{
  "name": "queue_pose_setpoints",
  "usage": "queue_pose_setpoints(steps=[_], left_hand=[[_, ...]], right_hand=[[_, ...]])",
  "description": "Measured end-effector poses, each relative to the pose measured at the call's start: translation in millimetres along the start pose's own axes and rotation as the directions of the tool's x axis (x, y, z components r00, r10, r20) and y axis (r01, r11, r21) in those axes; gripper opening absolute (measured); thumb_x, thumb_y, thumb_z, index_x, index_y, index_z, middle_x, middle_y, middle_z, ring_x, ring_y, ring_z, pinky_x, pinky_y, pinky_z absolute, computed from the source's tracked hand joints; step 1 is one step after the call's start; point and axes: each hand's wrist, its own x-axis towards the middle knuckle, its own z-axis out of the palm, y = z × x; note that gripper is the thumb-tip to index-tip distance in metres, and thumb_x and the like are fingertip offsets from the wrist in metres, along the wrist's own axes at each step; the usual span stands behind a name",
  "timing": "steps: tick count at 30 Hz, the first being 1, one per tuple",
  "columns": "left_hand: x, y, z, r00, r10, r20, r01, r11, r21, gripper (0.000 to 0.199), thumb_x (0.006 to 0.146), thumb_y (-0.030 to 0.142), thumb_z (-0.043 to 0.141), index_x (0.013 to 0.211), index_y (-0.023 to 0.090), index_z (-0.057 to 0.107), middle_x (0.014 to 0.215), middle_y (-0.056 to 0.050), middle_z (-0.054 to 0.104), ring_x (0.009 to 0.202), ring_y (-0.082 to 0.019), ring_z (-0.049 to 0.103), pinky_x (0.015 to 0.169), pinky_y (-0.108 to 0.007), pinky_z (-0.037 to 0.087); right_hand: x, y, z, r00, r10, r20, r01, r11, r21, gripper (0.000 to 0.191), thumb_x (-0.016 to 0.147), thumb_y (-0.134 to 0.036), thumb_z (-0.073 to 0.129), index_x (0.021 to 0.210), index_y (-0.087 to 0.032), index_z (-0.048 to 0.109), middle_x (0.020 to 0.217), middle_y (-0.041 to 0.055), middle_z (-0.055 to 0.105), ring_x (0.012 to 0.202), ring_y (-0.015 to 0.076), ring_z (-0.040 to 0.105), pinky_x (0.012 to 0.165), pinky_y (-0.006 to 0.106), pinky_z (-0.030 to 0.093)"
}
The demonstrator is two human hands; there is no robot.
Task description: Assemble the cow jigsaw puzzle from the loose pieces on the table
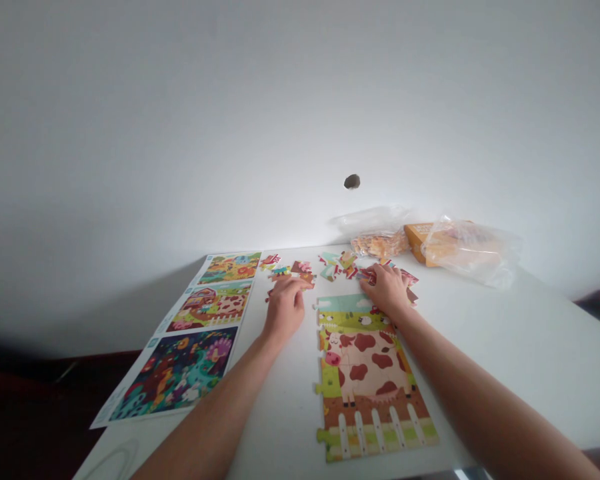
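On the white table lies a joined section of a jigsaw puzzle (370, 373), with a spotted cow, a white fence and sheep; tabs stick out along its left edge. My left hand (286, 303) is left of its top corner, with bent fingers closed at a brown puzzle piece (307, 281). My right hand (386, 290) reaches over the section's top right corner, its fingers and thumb apart on a group of loose red pieces (409, 277). More loose pieces (330, 271) lie between the hands. The fingers partly cover the pieces below them.
A printed sheet (180, 343) with three pictures lies along the left edge; its middle picture has a similar cow. At the back right are a clear bag of pieces (377, 245), an orange box (420, 241) and a crumpled clear bag (490, 257). A white wall (280, 133) stands behind.
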Motion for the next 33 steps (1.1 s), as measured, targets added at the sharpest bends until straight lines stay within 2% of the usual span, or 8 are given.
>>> queue_pose_setpoints(steps=[3,5,7,16,24,26,29,33], left_hand=[[-0.8,-4.8,-1.4,0.969,-0.2,-0.144,0.225,0.957,0.183,0.034,0.078,0.009,0.056,0.107,0.024,0.066,0.11,-0.007,0.067,0.11,-0.029,0.057,0.098,-0.047,0.044],[-2.4,-7.3,0.3,0.94,-0.313,-0.135,0.339,0.9,0.274,0.041,0.076,0.016,0.063,0.116,0.024,0.062,0.117,-0.01,0.066,0.113,-0.035,0.054,0.094,-0.052,0.043],[-3.7,-9.0,2.7,0.923,-0.374,-0.087,0.381,0.87,0.313,0.045,0.077,0.021,0.063,0.122,0.024,0.06,0.119,-0.012,0.065,0.116,-0.039,0.051,0.09,-0.055,0.043],[-2.6,-14.5,5.9,0.936,-0.35,-0.043,0.347,0.893,0.287,0.038,0.079,0.019,0.063,0.117,0.024,0.064,0.112,-0.011,0.066,0.104,-0.032,0.06,0.09,-0.049,0.047],[2.2,-15.8,5.5,0.944,-0.311,-0.107,0.323,0.939,0.12,0.039,0.079,0.004,0.049,0.111,0.017,0.066,0.107,-0.009,0.063,0.098,-0.021,0.063,0.091,-0.033,0.053],[2.8,-11.7,3.4,0.938,-0.324,-0.121,0.341,0.927,0.158,0.036,0.081,0.007,0.051,0.111,0.018,0.068,0.108,-0.009,0.063,0.101,-0.023,0.061,0.092,-0.035,0.052],[1.9,-5.1,1.2,0.91,-0.396,-0.125,0.415,0.852,0.32,0.03,0.083,0.026,0.061,0.111,0.023,0.07,0.11,-0.011,0.062,0.107,-0.032,0.057,0.092,-0.049,0.048],[0.1,-2.3,1.8,0.879,-0.475,-0.048,0.444,0.777,0.445,0.034,0.078,0.047,0.068,0.104,0.025,0.074,0.115,-0.013,0.06,0.112,-0.039,0.052,0.088,-0.058,0.045]], right_hand=[[-0.4,0.3,0.6,1.0,0.002,-0.003,-0.002,1.0,-0.012,0.03,0.085,-0.037,0.059,0.11,-0.023,0.066,0.116,0.0115,0.062,0.11,0.0344,0.048,0.093,0.05,0.033],[-0.6,0.5,0.6,1.0,-0.002,-0.003,0.002,1.0,-0.015,0.029,0.087,-0.038,0.057,0.11,-0.023,0.065,0.116,0.0113,0.062,0.11,0.0345,0.048,0.092,0.05,0.033],[-0.5,0.6,0.1,1.0,-0.004,-0.002,0.004,1.0,-0.018,0.028,0.09,-0.039,0.053,0.109,-0.022,0.065,0.116,0.0113,0.063,0.11,0.0342,0.048,0.092,0.05,0.033],[-0.1,0.1,-1.7,1.0,0.004,0.015,-0.004,1.0,-0.025,0.03,0.096,-0.043,0.048,0.109,-0.021,0.065,0.116,0.0117,0.063,0.111,0.0338,0.048,0.091,0.049,0.033],[0.3,-0.4,-1.1,1.0,0.021,0.022,-0.02,0.999,-0.038,0.029,0.095,-0.042,0.049,0.109,-0.022,0.065,0.117,0.0094,0.063,0.111,0.0325,0.048,0.092,0.048,0.032],[0.2,-0.6,-1.0,1.0,0.017,0.019,-0.016,0.999,-0.038,0.029,0.095,-0.042,0.048,0.108,-0.023,0.065,0.117,0.0092,0.063,0.111,0.032,0.049,0.092,0.047,0.032],[0.6,-0.4,-1.0,1.0,0.019,0.018,-0.019,0.999,-0.029,0.029,0.096,-0.042,0.048,0.108,-0.022,0.065,0.117,0.0094,0.064,0.111,0.0314,0.049,0.092,0.046,0.032],[1.4,0.1,-1.8,1.0,0.02,0.011,-0.02,1.0,0.006,0.029,0.097,-0.042,0.047,0.108,-0.024,0.066,0.117,0.008,0.065,0.111,0.0309,0.049,0.093,0.046,0.031]])
